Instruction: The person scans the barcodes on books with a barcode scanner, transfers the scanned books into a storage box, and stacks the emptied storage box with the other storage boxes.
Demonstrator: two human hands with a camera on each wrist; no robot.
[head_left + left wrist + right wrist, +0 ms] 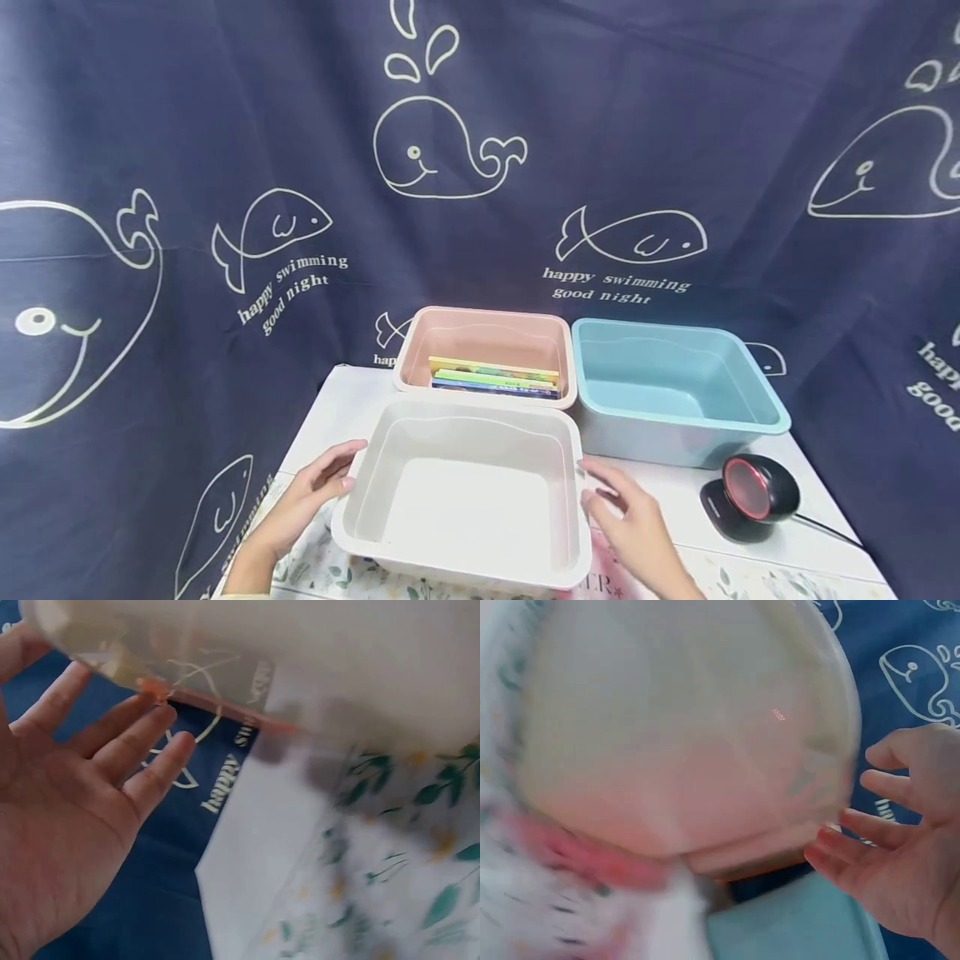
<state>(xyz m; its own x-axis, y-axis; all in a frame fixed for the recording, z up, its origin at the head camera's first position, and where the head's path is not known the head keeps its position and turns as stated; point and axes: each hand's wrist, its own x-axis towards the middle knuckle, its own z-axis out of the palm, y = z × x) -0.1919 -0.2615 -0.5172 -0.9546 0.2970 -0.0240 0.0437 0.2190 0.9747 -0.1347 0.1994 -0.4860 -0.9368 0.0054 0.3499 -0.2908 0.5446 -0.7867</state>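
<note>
Both hands flank the white bin (465, 492) on the desk (341, 417), left hand (311, 492) and right hand (633, 521) with fingers loosely spread, gripping nothing.

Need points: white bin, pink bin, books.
white bin (465, 508), head view, bare inner floor
pink bin (487, 314), head view, far rim
books (495, 379), head view, top edges of the stack

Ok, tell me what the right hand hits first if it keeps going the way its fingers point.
Probably the white bin's right wall: the right hand points left toward it, close beside.
</note>
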